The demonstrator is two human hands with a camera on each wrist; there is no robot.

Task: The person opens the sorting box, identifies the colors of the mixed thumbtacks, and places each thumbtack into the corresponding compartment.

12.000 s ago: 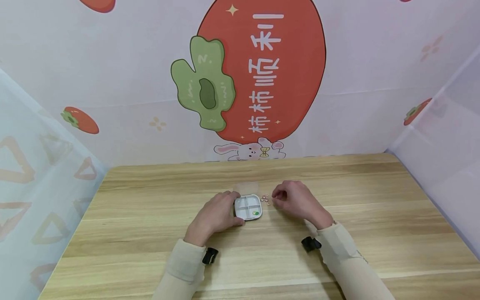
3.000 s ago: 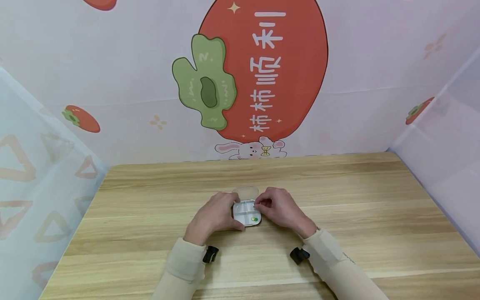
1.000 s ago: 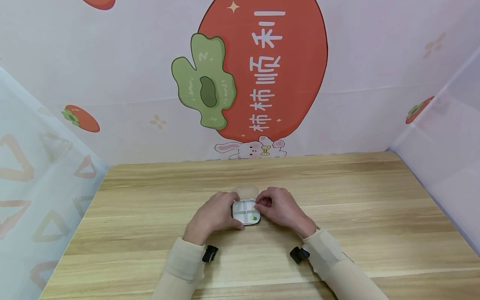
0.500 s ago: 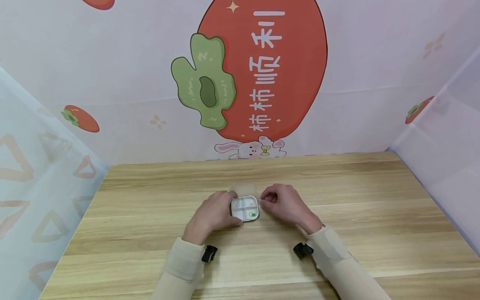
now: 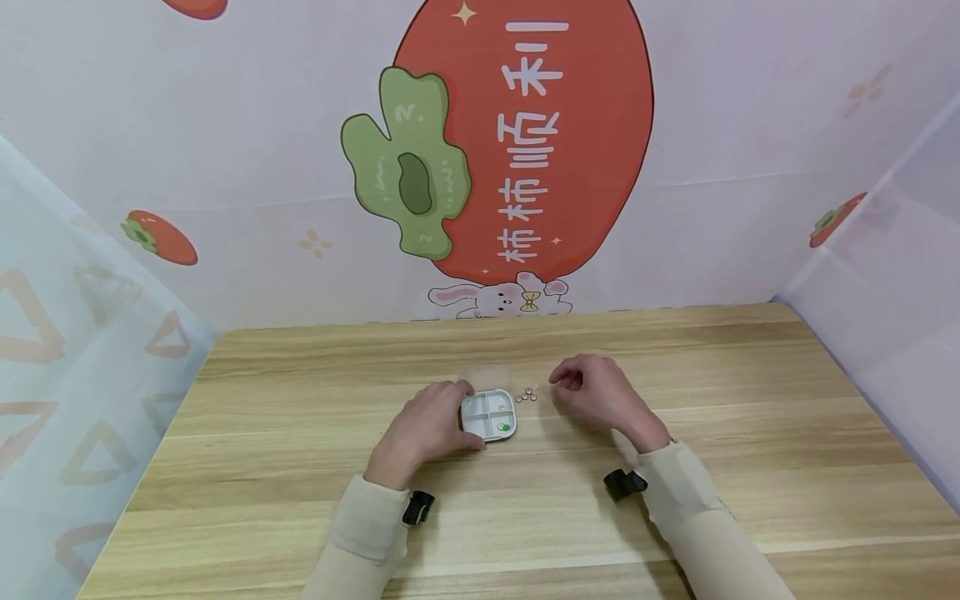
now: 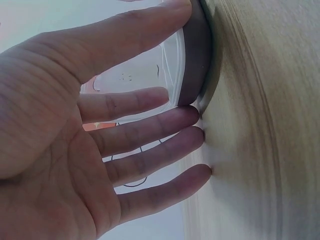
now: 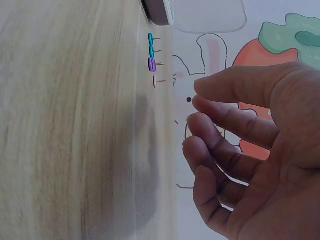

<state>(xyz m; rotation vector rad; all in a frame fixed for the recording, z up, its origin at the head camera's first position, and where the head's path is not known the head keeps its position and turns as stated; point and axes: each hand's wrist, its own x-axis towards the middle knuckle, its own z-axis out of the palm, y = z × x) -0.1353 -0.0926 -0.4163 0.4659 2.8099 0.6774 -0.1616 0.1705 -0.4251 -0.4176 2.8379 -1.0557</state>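
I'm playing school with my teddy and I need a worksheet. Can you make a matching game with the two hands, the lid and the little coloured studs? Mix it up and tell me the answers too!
Things:
1. left hand
2. right hand
3. lid
4. little coloured studs

Where or how:
A. apart from the box, with nothing seen in its grasp
B. on the wooden table, beside the box
C. gripping the box by its edges
D. see-through

Right pairs:
1-C
2-A
3-D
4-B
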